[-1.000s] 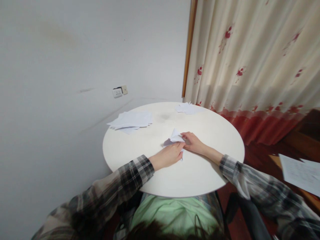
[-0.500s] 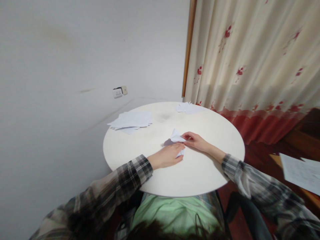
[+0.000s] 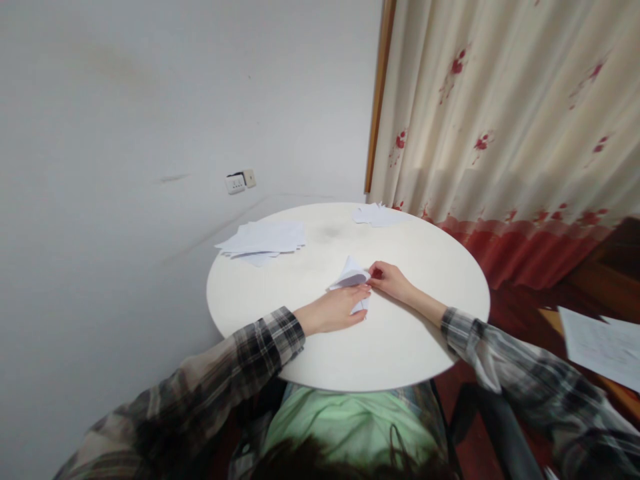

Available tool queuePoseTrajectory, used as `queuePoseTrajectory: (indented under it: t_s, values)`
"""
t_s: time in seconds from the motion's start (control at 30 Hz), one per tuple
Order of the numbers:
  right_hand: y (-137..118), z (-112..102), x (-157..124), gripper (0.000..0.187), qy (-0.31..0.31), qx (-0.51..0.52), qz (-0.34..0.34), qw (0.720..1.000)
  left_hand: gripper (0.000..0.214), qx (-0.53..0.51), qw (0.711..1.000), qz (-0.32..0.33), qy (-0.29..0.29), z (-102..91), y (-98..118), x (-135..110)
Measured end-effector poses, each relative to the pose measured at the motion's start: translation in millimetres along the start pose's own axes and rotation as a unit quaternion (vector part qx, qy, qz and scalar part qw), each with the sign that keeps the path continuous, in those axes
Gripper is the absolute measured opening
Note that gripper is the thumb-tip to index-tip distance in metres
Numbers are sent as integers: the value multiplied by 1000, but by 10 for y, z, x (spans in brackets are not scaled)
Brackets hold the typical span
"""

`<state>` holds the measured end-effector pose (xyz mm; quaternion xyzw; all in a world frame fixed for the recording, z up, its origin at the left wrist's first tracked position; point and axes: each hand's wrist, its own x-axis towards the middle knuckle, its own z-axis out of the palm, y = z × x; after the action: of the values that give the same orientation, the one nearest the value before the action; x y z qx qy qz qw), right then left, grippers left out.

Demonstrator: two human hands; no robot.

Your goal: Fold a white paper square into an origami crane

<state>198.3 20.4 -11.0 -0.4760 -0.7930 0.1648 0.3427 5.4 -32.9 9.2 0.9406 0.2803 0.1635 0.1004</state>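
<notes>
A folded white sheet of paper (image 3: 349,272) lies near the middle of the round table, its far flap curled up off the surface. Flat across its nearer part rests my left hand (image 3: 336,311), fingers stretched out, pressing it to the tabletop and covering much of it. My right hand (image 3: 391,280) is closed in a pinch at the paper's right edge, thumb and forefinger on the raised flap. A small part of the paper shows past the left fingers.
The white round table (image 3: 400,363) stands against a wall. A stack of white paper (image 3: 265,237) lies at its back left, and more paper pieces (image 3: 377,215) at the far edge. Written sheets (image 3: 600,343) rest on a wooden surface at the right. A flowered curtain (image 3: 505,87) hangs behind.
The paper's flap has been bent over into a rounded curl toward the right. My right fingers have drawn closer together at its edge; my left hand has barely moved.
</notes>
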Motion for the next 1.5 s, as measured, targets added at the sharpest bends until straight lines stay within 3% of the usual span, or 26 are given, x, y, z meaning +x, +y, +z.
queuePoseTrajectory:
  t_s: [0.3, 0.4, 0.6, 0.73, 0.83, 0.97, 1.03, 1.23, 1.5]
  values:
    - [-23, -2, 14, 12, 6, -10, 29, 999, 38, 30, 999, 13, -2, -10, 0, -1]
    - [-45, -2, 14, 19, 9, -46, 43, 998, 33, 48, 998, 30, 18, 1, -14, -10]
    - [-40, 7, 43, 32, -15, -118, 29, 992, 31, 76, 995, -1, 58, 26, -20, -52]
    - [-12, 6, 44, 36, -13, -133, 30, 991, 21, 65, 984, -95, 133, 37, -58, -37]
    - [-15, 11, 33, 39, -14, -134, 31, 990, 25, 33, 970, -152, 187, 47, -90, 18]
    - [-71, 30, 6, 36, -19, -137, 21, 990, 21, -56, 971, -153, 175, 41, -87, 144]
    - [-113, 45, -8, 34, -19, -138, 20, 990, 16, -87, 965, -184, 167, 30, -74, 209]
    - [-225, 81, -21, 30, -25, -144, 21, 989, 18, -83, 948, -271, 142, 34, -86, 290]
    - [-289, 72, -10, 32, -34, -157, 29, 987, 20, -71, 949, -262, 161, 70, -128, 270]
